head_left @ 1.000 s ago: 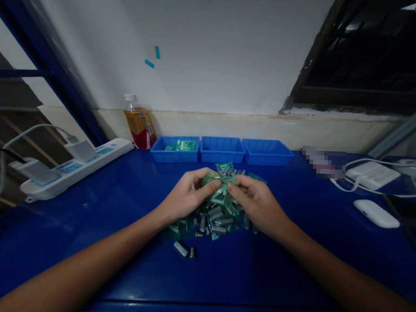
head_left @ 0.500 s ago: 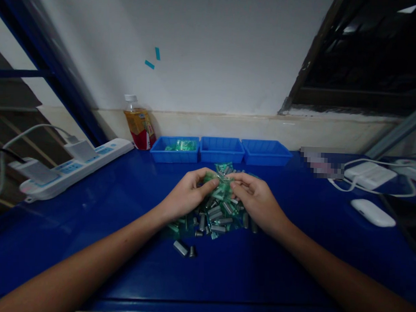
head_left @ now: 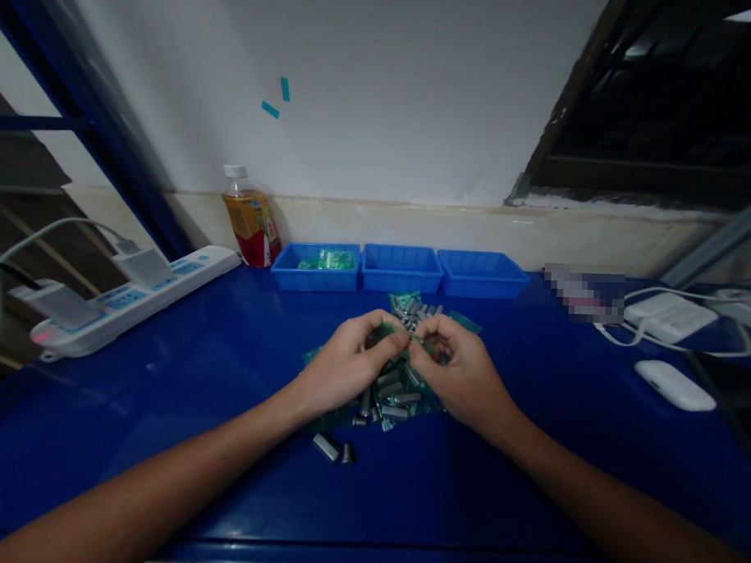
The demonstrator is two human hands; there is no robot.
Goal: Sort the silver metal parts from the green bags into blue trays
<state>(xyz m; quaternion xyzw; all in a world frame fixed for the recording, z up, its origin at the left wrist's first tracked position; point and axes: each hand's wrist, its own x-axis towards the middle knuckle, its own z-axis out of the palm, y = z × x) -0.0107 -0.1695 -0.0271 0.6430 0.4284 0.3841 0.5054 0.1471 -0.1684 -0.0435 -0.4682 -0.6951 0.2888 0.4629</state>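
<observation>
Over a heap of metal parts, my left hand pinches a small green plastic bag between thumb and fingers. My right hand meets it fingertip to fingertip, closed on the other side of the same bag. Most of the bag is hidden by the fingers. Below and behind the hands lie several grey metal spacers, mixed with green plastic film. Nearer the front, a hexagonal metal spacer and a small dark metal piece rest apart from the heap.
Three blue bins stand along the wall; the left bin holds green plastic bags. A drink bottle and a white power strip are at the left. To the right lie a white charger, cables and a white case.
My hands have drawn closer together, and their fingertips now meet. The green bag, earlier spread between them, is mostly covered by the fingers.
</observation>
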